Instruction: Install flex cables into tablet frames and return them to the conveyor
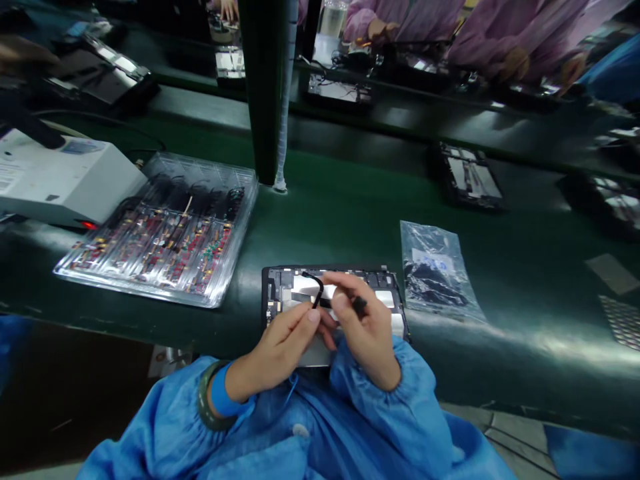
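Black flexible strip point(321, 288), one: above opened tablet point(385, 299), pinched in the grip of the left hand point(280, 345). Right hand point(371, 328): over tablet, fingers curled, grip's contents unclear. Risk: pulling hard could crease the strip's bend.

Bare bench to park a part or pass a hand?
Widest: green bench behind the open device, between clear tray and plastic bag. Also right of the bag, before the silvery sheet; a narrower strip between tray and device. Crowded: left, where white box and tray sit close together, and over the device, under left hand and right hand.
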A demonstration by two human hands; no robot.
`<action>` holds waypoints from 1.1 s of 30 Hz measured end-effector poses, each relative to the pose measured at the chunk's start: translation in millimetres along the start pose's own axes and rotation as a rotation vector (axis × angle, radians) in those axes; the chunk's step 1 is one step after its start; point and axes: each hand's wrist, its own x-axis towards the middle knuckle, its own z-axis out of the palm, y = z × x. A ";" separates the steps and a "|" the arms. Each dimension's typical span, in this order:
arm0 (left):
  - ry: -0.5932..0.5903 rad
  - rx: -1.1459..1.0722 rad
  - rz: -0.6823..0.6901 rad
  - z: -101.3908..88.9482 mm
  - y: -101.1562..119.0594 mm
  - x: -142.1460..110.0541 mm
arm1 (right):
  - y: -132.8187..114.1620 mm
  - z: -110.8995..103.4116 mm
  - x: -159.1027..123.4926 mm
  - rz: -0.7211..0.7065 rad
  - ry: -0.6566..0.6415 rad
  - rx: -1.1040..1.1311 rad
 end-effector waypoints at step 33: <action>0.209 2.216 0.341 -130.8 77.6 -24.6 | 28.7 -79.0 27.1 -0.374 0.016 -0.851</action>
